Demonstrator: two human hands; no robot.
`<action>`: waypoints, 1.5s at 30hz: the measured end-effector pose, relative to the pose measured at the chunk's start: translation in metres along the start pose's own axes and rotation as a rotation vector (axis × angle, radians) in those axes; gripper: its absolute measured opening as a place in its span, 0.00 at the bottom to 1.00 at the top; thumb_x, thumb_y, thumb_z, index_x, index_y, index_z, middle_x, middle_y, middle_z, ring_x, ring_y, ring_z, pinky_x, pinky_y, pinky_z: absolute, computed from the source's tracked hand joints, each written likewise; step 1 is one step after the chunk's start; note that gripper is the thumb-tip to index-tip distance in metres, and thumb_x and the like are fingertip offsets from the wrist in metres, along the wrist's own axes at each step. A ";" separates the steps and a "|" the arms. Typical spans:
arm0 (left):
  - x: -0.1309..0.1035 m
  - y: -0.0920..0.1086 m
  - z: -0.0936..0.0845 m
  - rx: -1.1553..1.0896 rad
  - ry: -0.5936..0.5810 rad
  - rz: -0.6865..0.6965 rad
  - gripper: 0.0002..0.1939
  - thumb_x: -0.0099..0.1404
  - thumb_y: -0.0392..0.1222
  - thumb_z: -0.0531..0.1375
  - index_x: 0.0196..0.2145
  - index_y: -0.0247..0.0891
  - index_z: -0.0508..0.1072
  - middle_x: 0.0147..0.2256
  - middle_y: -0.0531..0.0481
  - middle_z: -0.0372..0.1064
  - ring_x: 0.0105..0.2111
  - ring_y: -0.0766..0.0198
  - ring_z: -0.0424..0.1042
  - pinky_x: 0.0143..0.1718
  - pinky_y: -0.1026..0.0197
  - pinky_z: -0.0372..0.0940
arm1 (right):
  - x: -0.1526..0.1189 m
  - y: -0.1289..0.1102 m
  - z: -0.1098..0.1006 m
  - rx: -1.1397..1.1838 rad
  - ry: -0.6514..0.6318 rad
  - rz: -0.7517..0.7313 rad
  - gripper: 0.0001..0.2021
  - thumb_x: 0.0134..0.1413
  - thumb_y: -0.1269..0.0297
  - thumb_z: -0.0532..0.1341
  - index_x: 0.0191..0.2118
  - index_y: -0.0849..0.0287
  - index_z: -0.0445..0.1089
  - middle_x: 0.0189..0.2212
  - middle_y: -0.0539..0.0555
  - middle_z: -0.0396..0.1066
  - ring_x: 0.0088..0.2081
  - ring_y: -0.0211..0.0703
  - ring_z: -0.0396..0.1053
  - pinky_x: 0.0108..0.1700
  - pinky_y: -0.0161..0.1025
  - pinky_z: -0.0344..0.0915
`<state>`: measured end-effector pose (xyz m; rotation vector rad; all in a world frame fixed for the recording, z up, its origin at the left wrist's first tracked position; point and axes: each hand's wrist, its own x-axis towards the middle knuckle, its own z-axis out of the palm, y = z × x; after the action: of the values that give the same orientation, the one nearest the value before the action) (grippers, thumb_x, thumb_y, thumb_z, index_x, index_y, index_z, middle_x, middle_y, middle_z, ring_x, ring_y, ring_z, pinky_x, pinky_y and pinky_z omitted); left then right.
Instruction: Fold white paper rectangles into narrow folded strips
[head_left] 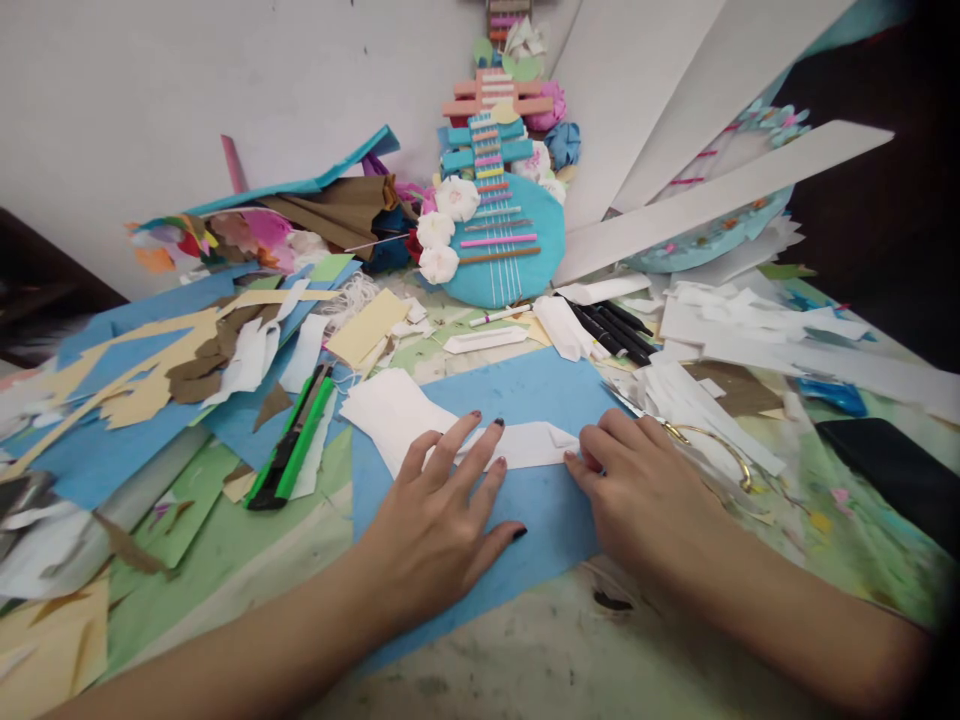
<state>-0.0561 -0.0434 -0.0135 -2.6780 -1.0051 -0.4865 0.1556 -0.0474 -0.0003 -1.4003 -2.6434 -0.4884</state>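
A folded white paper strip [529,445] lies across a blue sheet [525,385]. My left hand [454,490] rests on the strip's left part with its fingers spread. At the strip's right end my right hand [630,465] has its fingers curled, pinching the paper's tip against the sheet. A wider white paper piece [401,410] lies under and beyond my left fingers. Gold-handled scissors [697,435] sit just past my right hand, partly covered by white scraps. To the left of the blue sheet is a green utility knife [292,440].
Blue, tan and brown paper scraps [161,370] pile up at the left. Black pens [615,330] lie beyond the sheet. A blue paper guitar-like craft [525,240] leans on the wall. A dark phone-like object [892,475] is at the right.
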 end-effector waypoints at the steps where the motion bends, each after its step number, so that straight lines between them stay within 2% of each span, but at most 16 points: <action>1: -0.001 0.000 -0.001 0.011 0.019 0.000 0.20 0.66 0.48 0.52 0.44 0.29 0.73 0.54 0.35 0.62 0.57 0.42 0.54 0.49 0.42 0.56 | 0.000 0.000 0.000 0.005 -0.014 0.006 0.05 0.49 0.74 0.61 0.27 0.63 0.73 0.25 0.57 0.65 0.33 0.46 0.55 0.33 0.42 0.45; 6: -0.002 -0.002 -0.005 0.014 0.077 -0.003 0.18 0.65 0.45 0.54 0.38 0.25 0.75 0.47 0.35 0.69 0.54 0.42 0.59 0.47 0.43 0.59 | 0.000 0.003 0.000 0.011 0.012 0.006 0.05 0.49 0.73 0.61 0.26 0.62 0.73 0.23 0.56 0.65 0.32 0.45 0.55 0.33 0.42 0.44; 12: -0.004 -0.005 -0.006 -0.074 0.084 -0.042 0.16 0.64 0.43 0.56 0.35 0.25 0.75 0.43 0.34 0.70 0.52 0.41 0.60 0.47 0.41 0.61 | -0.001 0.003 0.001 -0.018 0.007 -0.001 0.04 0.49 0.72 0.61 0.28 0.61 0.75 0.23 0.55 0.65 0.32 0.46 0.57 0.33 0.41 0.45; 15: -0.004 -0.010 -0.004 -0.202 0.088 -0.084 0.11 0.63 0.40 0.57 0.34 0.29 0.76 0.45 0.36 0.69 0.54 0.44 0.58 0.49 0.42 0.60 | -0.001 0.001 0.002 -0.088 0.003 -0.006 0.06 0.49 0.72 0.61 0.34 0.62 0.75 0.25 0.56 0.67 0.32 0.47 0.59 0.33 0.42 0.46; 19: -0.002 -0.016 -0.006 -0.364 0.054 -0.072 0.09 0.63 0.36 0.56 0.36 0.37 0.76 0.48 0.41 0.66 0.57 0.49 0.55 0.53 0.43 0.58 | 0.000 0.003 0.007 -0.174 -0.041 0.019 0.16 0.52 0.73 0.58 0.48 0.65 0.71 0.30 0.58 0.68 0.35 0.50 0.61 0.35 0.43 0.49; 21: -0.001 -0.014 -0.009 -0.386 -0.039 -0.013 0.12 0.62 0.42 0.58 0.42 0.40 0.75 0.54 0.40 0.61 0.59 0.45 0.49 0.53 0.39 0.55 | 0.002 0.009 0.011 -0.164 -0.072 0.052 0.20 0.53 0.73 0.57 0.54 0.61 0.66 0.33 0.58 0.68 0.37 0.50 0.61 0.37 0.43 0.50; 25: 0.008 -0.003 -0.010 -0.328 -0.179 0.105 0.30 0.57 0.59 0.58 0.55 0.48 0.64 0.63 0.38 0.40 0.62 0.32 0.36 0.51 0.26 0.46 | 0.008 0.024 0.018 -0.063 -0.107 0.085 0.24 0.57 0.72 0.55 0.59 0.48 0.57 0.36 0.56 0.65 0.36 0.45 0.60 0.37 0.40 0.50; 28: 0.020 0.008 -0.005 -0.314 -0.204 0.138 0.38 0.55 0.67 0.54 0.58 0.48 0.59 0.64 0.36 0.34 0.61 0.28 0.33 0.50 0.23 0.44 | 0.010 0.033 0.023 0.053 -0.100 0.073 0.21 0.59 0.69 0.54 0.57 0.43 0.59 0.33 0.54 0.64 0.33 0.41 0.59 0.35 0.37 0.49; 30: 0.029 0.012 -0.002 -0.310 -0.196 0.141 0.39 0.56 0.68 0.53 0.60 0.46 0.57 0.63 0.35 0.37 0.61 0.30 0.34 0.50 0.23 0.44 | 0.010 0.039 0.027 0.124 -0.092 0.049 0.20 0.58 0.68 0.55 0.55 0.44 0.62 0.32 0.53 0.63 0.31 0.39 0.58 0.33 0.36 0.49; 32: 0.037 0.012 -0.001 -0.329 -0.168 0.153 0.36 0.59 0.63 0.54 0.60 0.46 0.56 0.62 0.36 0.43 0.61 0.35 0.39 0.53 0.27 0.45 | 0.011 0.044 0.031 0.205 -0.083 0.039 0.24 0.56 0.72 0.54 0.58 0.49 0.59 0.32 0.53 0.62 0.30 0.39 0.58 0.33 0.35 0.52; 35: 0.042 -0.001 -0.001 -0.422 -0.075 0.110 0.24 0.66 0.47 0.53 0.58 0.41 0.58 0.57 0.39 0.54 0.59 0.51 0.52 0.57 0.40 0.50 | 0.013 0.053 0.035 0.331 -0.053 0.105 0.30 0.53 0.80 0.49 0.62 0.61 0.52 0.33 0.56 0.65 0.31 0.40 0.62 0.33 0.36 0.57; 37: 0.041 -0.016 0.001 -0.459 -0.016 0.057 0.22 0.64 0.35 0.51 0.56 0.37 0.59 0.55 0.39 0.59 0.56 0.56 0.57 0.57 0.46 0.54 | 0.015 0.056 0.035 0.399 -0.032 0.171 0.26 0.53 0.81 0.47 0.59 0.65 0.58 0.33 0.58 0.67 0.34 0.42 0.65 0.36 0.38 0.60; 38: 0.041 -0.025 0.003 -0.455 -0.026 0.045 0.24 0.62 0.33 0.52 0.56 0.36 0.58 0.56 0.39 0.59 0.57 0.55 0.56 0.56 0.45 0.54 | 0.015 0.056 0.033 0.437 -0.019 0.191 0.24 0.53 0.81 0.47 0.55 0.66 0.62 0.34 0.59 0.68 0.35 0.43 0.66 0.37 0.39 0.61; 40: 0.041 -0.039 0.009 -0.428 -0.108 0.055 0.26 0.60 0.33 0.54 0.57 0.36 0.58 0.56 0.40 0.59 0.59 0.53 0.53 0.57 0.44 0.52 | 0.016 0.055 0.028 0.508 0.024 0.222 0.18 0.55 0.79 0.47 0.47 0.66 0.67 0.35 0.59 0.69 0.37 0.43 0.66 0.40 0.39 0.62; 42: 0.044 -0.049 0.017 -0.392 -0.165 0.088 0.25 0.63 0.36 0.53 0.58 0.37 0.57 0.57 0.40 0.59 0.60 0.52 0.52 0.57 0.44 0.52 | 0.015 0.053 0.021 0.552 0.075 0.243 0.13 0.55 0.78 0.48 0.40 0.64 0.67 0.34 0.57 0.69 0.36 0.41 0.66 0.39 0.38 0.61; 45: 0.052 -0.055 0.025 -0.320 -0.176 0.155 0.18 0.67 0.39 0.50 0.54 0.37 0.62 0.54 0.42 0.64 0.56 0.55 0.58 0.55 0.47 0.54 | 0.013 0.050 0.011 0.568 0.154 0.238 0.07 0.51 0.78 0.51 0.33 0.62 0.64 0.30 0.54 0.66 0.33 0.40 0.63 0.35 0.35 0.59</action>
<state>-0.0502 0.0364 -0.0108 -3.1019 -0.8115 -0.4156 0.1893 -0.0075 0.0044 -1.3840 -2.1985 0.1670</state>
